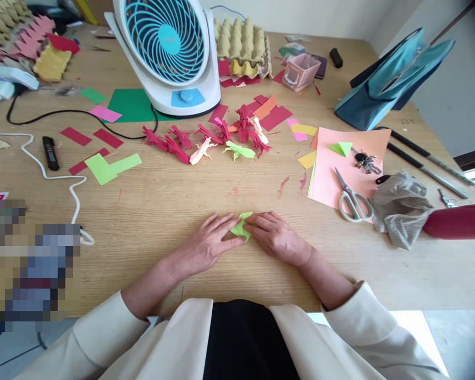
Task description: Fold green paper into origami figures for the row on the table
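Note:
A small folded piece of light green paper (241, 227) lies on the wooden table between my two hands. My left hand (211, 240) rests on its left side, with the thumb along the lower edge and the fingers over the upper left. From the right, the fingertips of my right hand (277, 236) press on the paper. Both hands hold it against the tabletop. Beyond them stands a row of folded paper figures, several red (176, 148), one light green (239, 151) and pale ones (201, 151).
A white and blue fan (188, 100) stands behind the figures. Scissors (353, 203) lie on pink paper (326, 177) at the right, beside a grey plastic bag (401, 206) and a red bottle (459, 221). A black marker (50, 153) and white cable (76, 198) are at the left.

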A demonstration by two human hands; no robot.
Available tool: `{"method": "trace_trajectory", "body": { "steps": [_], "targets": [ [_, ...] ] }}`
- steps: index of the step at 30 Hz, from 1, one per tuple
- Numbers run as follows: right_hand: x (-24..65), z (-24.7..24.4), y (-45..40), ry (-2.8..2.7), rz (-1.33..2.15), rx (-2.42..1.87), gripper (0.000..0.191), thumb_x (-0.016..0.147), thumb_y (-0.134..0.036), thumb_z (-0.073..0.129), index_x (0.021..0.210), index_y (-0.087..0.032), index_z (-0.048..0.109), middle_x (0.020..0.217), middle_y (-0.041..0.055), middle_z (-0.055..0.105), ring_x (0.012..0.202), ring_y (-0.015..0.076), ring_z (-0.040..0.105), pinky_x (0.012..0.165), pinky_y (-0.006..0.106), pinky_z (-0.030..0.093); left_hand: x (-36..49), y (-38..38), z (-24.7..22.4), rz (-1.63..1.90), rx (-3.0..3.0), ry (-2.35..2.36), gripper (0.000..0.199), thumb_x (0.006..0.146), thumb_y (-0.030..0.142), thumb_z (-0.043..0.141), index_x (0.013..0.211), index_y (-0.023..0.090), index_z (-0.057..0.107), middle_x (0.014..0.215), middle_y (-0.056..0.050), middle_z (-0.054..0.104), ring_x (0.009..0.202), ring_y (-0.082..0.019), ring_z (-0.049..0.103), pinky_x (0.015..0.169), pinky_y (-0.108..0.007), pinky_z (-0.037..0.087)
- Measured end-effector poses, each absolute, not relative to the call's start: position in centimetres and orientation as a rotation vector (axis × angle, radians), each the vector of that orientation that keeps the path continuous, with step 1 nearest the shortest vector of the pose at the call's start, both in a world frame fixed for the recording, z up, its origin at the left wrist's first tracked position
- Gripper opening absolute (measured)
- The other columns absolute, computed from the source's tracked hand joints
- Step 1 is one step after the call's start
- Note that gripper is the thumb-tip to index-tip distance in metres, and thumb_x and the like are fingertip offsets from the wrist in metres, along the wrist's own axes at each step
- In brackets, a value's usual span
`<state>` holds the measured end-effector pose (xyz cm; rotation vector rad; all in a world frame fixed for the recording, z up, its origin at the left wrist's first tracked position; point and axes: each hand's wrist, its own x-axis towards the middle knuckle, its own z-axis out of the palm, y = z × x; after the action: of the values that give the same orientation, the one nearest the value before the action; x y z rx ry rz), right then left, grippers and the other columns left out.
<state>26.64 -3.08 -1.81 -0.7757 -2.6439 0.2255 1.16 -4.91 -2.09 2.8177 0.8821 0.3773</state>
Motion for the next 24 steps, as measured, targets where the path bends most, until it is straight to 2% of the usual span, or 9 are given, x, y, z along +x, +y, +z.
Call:
{"method": "trace_trajectory", "body": {
  "steps": [7,12,14,18,24],
  "targets": [
    [26.3,-1.6,-3.3,-2.642,0.209,-0.812,0.026,0.100,-0.019,0.045,0.117,-0.016,0.065,0.118,0.0132,0.065,0.107,0.0243,0.056,0.089,0.039,0.046,1.2,-4.8,-1.2,0.325,2.797,0.901,0.041,0.092,0.008,0.049,0.126,0.027,0.064,0.147,-0.011,0.049,0.142,-0.029,0.036,0.113,-0.056,0.035],
    [26.2,-1.8,-3.3,-2.636,0.253,-0.830,0.027,0.099,-0.017,0.046,0.118,-0.017,0.065,0.120,0.0126,0.064,0.108,0.0244,0.056,0.089,0.040,0.045,1.4,-4.3,-1.0,0.391,2.752,0.947,0.037,0.095,0.013,0.044,0.131,0.016,0.057,0.142,-0.012,0.054,0.136,-0.025,0.044,0.114,-0.049,0.036],
    [26.2,-1.8,-3.3,-2.631,0.259,-0.833,0.027,0.099,-0.016,0.046,0.118,-0.017,0.065,0.118,0.0128,0.065,0.108,0.0241,0.056,0.089,0.040,0.045,1.8,-4.0,-1.1,0.428,2.742,0.979,0.040,0.096,0.014,0.043,0.135,0.014,0.053,0.138,-0.013,0.057,0.129,-0.024,0.049,0.110,-0.046,0.040],
    [26.3,-1.8,-3.2,-2.614,0.268,-0.828,0.027,0.098,-0.016,0.046,0.116,-0.017,0.066,0.116,0.0128,0.065,0.108,0.0236,0.056,0.089,0.039,0.046,2.5,-3.2,-1.4,0.430,2.750,1.069,0.037,0.095,0.014,0.045,0.131,0.014,0.055,0.124,-0.012,0.062,0.113,-0.024,0.057,0.097,-0.041,0.047],
    [26.3,-1.7,-3.3,-2.619,0.275,-0.833,0.027,0.099,-0.016,0.045,0.116,-0.018,0.066,0.117,0.0114,0.065,0.107,0.0233,0.057,0.090,0.039,0.045,3.0,-2.7,-1.3,0.354,2.818,1.103,0.032,0.095,0.013,0.046,0.125,0.014,0.058,0.118,-0.011,0.063,0.106,-0.024,0.055,0.091,-0.039,0.046]
  ]
}}
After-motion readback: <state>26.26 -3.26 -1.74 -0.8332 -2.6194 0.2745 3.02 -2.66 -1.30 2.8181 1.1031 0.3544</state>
